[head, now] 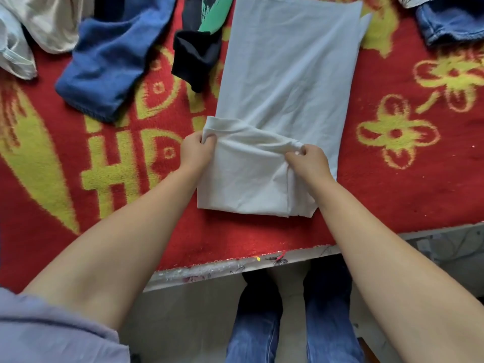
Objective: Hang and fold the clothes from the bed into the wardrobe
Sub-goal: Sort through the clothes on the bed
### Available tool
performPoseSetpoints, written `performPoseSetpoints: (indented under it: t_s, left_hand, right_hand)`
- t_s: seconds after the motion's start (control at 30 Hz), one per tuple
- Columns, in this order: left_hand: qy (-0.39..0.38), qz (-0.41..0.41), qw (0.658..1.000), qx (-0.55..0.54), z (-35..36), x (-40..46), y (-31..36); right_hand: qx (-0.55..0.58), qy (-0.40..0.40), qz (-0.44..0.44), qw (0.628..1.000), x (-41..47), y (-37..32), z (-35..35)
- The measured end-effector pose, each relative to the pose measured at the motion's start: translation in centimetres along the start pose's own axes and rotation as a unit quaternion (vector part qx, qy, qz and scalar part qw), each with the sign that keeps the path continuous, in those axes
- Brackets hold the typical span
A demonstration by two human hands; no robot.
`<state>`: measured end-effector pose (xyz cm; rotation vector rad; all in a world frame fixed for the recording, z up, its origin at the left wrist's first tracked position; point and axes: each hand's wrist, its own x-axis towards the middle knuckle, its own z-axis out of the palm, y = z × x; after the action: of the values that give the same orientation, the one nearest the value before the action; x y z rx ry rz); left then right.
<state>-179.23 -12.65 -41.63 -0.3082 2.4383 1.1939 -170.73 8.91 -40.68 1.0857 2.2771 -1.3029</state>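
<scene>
- The red fleece blanket with yellow flower pattern (pixel 392 195) is covering the bed, filling most of the view.
- The long pale grey-white folded garment (pixel 285 74) is lying flat at centre, stretching towards twelve o'clock, its near end doubled back.
- The thick blue fleece garment (pixel 104 66) is sitting at ten o'clock, a black and green piece of clothing (pixel 199 48) just beside it at eleven.
- The left hand (pixel 196 153) is pinching the folded edge's left corner, fingers curled tight.
- The right hand (pixel 309 163) is gripping the right corner likewise.
</scene>
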Motion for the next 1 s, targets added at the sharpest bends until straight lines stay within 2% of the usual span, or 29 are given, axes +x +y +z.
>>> performPoseSetpoints:
  t_s: [0.07, 0.13, 0.17, 0.2, 0.23, 0.27, 0.3, 0.33, 0.37, 0.4, 0.43, 0.5, 0.6, 0.7, 0.77, 0.83, 0.87, 0.93, 1.0]
  left_hand:
    - [0.011, 0.007, 1.0, -0.028, 0.6, 0.0, 0.6]
    - [0.037, -0.028, 0.999, 0.012, 0.9, -0.3, 0.3]
    - [0.059, -0.018, 0.995, 0.079, 0.9, -0.9, -0.2]
    - [0.081, 0.028, 0.984, 0.157, 0.8, -1.7, -0.8]
    - [0.088, 0.113, 0.965, 0.219, 0.8, -3.0, -1.6]
    - [0.064, 0.223, 0.933, 0.277, 0.9, -4.3, -2.5]
    - [0.007, 0.33, 0.883, 0.335, 1.0, -5.7, -3.6]
    - [-0.07, 0.401, 0.824, 0.394, 1.0, -6.8, -4.6]
    - [-0.149, 0.41, 0.775, 0.457, 0.9, -7.6, -5.5]
    - [-0.196, 0.376, 0.749, 0.509, 0.9, -8.0, -6.2]
    - [-0.203, 0.33, 0.751, 0.535, 0.9, -7.7, -6.5]
    - [-0.17, 0.28, 0.778, 0.537, 0.9, -6.7, -6.1]
    - [-0.207, 0.294, 0.772, 0.523, 0.4, -5.7, -4.0]
    - [-0.313, 0.28, 0.751, 0.509, -0.6, -7.5, -2.0]
    - [-0.422, 0.2, 0.743, 0.479, -1.0, -10.3, -0.3]
    - [-0.528, 0.112, 0.732, 0.416, -1.2, -12.4, 1.4]
    - [-0.556, 0.079, 0.732, 0.387, -1.4, -12.5, 2.2]
    - [-0.568, 0.02, 0.764, 0.305, -2.3, -11.2, 3.6]
    - [-0.522, -0.056, 0.833, 0.177, -2.9, -8.8, 3.8]
  right_hand:
    - [-0.001, 0.051, -0.003, 0.999, -0.2, 0.4, -0.4]
    - [-0.081, 0.081, -0.005, 0.993, -1.0, 0.9, -0.6]
    - [-0.156, 0.101, -0.045, 0.982, -1.5, 1.3, -0.5]
    - [-0.224, 0.119, -0.12, 0.96, -2.4, 1.7, -0.2]
    - [-0.272, 0.11, -0.213, 0.932, -3.4, 2.2, 0.3]
    - [-0.315, 0.068, -0.29, 0.901, -4.7, 2.9, 1.2]
    - [-0.359, 0.003, -0.33, 0.873, -5.9, 3.8, 2.0]
    - [-0.412, -0.063, -0.327, 0.848, -6.8, 4.8, 2.6]
    - [-0.463, -0.111, -0.295, 0.828, -7.3, 5.8, 3.0]
    - [-0.498, -0.13, -0.254, 0.819, -7.1, 6.6, 2.9]
    - [-0.516, -0.129, -0.218, 0.818, -6.6, 7.0, 2.5]
    - [-0.532, -0.115, -0.198, 0.815, -5.4, 6.9, 1.5]
    - [-0.497, -0.167, -0.209, 0.826, -4.6, 5.7, -0.2]
    - [-0.417, -0.292, -0.203, 0.837, -5.5, 4.0, -3.4]
    - [-0.416, -0.371, -0.213, 0.802, -6.7, 3.4, -5.9]
    - [-0.436, -0.455, -0.167, 0.758, -7.9, 3.1, -8.2]
    - [-0.43, -0.484, -0.135, 0.75, -7.8, 2.9, -9.2]
    - [-0.385, -0.494, -0.098, 0.774, -6.3, 2.3, -10.9]
    - [-0.288, -0.452, -0.07, 0.841, -3.8, 2.2, -12.1]
